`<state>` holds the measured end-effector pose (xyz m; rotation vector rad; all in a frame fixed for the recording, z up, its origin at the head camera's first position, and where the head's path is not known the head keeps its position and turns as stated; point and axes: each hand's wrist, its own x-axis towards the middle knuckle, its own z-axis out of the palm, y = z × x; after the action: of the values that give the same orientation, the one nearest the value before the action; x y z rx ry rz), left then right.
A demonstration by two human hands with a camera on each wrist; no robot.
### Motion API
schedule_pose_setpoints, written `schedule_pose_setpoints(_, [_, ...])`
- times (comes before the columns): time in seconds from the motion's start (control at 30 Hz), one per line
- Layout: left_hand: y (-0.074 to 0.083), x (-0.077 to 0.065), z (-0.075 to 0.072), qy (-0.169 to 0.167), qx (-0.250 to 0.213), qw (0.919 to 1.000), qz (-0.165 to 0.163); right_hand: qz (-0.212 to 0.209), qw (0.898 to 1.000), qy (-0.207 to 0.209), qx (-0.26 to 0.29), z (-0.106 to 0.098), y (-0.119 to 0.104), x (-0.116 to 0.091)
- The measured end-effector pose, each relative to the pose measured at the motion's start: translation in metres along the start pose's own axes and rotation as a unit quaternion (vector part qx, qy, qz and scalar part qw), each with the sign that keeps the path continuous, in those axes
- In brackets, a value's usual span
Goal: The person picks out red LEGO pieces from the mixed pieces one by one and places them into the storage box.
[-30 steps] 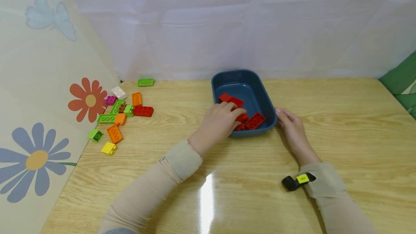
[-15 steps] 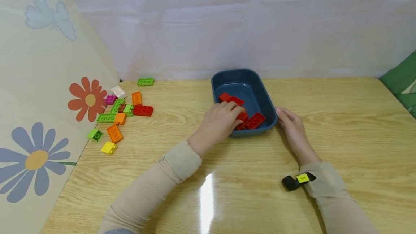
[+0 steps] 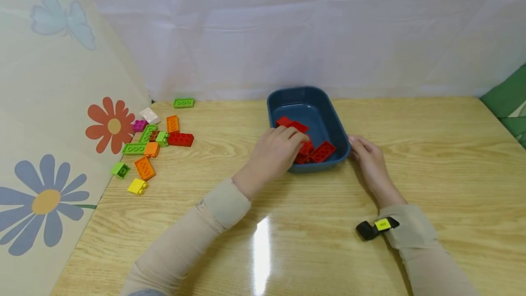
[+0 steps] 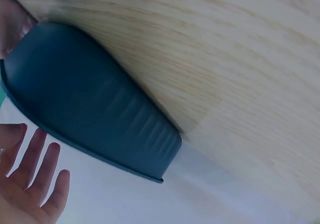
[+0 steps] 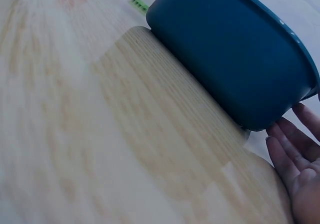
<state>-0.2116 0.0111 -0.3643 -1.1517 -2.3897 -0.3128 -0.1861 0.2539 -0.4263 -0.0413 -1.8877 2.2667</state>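
A blue plastic bin [image 3: 339, 136] stands against the back cloth, with several red toy bricks [image 3: 322, 152] lying in its near half. My left hand [image 3: 277, 150] reaches over the bin's near left rim, just above the bricks. In the left wrist view its fingers [image 4: 45, 171] are spread and loosely bent, and nothing shows between them. My right hand [image 3: 371, 163] is at the bin's near right corner. Its fingertips [image 5: 277, 129] touch the outer wall there, low on the side, with the fingers fairly straight.
Loose bricks are scattered at the table's left: a red brick [image 3: 181, 139], an orange brick [image 3: 145, 168], a yellow brick [image 3: 137, 186], a white brick [image 3: 149, 115] and several green ones. One green brick [image 3: 183, 103] lies apart at the back edge. A flowered panel [image 3: 45, 104] borders the left.
My left hand has drawn slightly back and left over the bin, its fingertips lifting a little from the bricks. My right hand and the bin hold their places.
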Motion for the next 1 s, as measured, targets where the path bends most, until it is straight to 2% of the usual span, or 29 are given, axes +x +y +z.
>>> schedule_pose_setpoints(0.17, [-0.001, -0.004, -0.006, 0.015, -0.009, 0.9998, -0.012, 0.001, 1.000, 0.001, -0.003, 0.000, 0.001, 0.001])
schedule_pose_setpoints(0.3, [-0.001, -0.008, -0.008, 0.027, -0.002, 0.9996, -0.006, 0.003, 1.000, 0.001, -0.012, 0.000, 0.001, 0.001])
schedule_pose_setpoints(0.53, [0.001, -0.018, -0.014, 0.052, -0.004, 0.9982, 0.028, -0.002, 1.000, -0.002, -0.009, 0.000, 0.000, 0.000])
schedule_pose_setpoints(0.77, [-0.013, -0.022, -0.026, 0.059, -0.053, 0.9940, 0.075, -0.004, 1.000, -0.004, -0.007, 0.000, 0.000, 0.000])
schedule_pose_setpoints(0.83, [-0.019, -0.023, -0.029, 0.054, -0.061, 0.9942, 0.071, -0.005, 1.000, -0.004, -0.004, 0.000, 0.000, 0.000])
schedule_pose_setpoints(1.0, [-0.031, -0.028, -0.033, 0.040, -0.074, 0.9957, 0.037, -0.006, 1.000, 0.000, 0.009, 0.001, 0.001, 0.000])
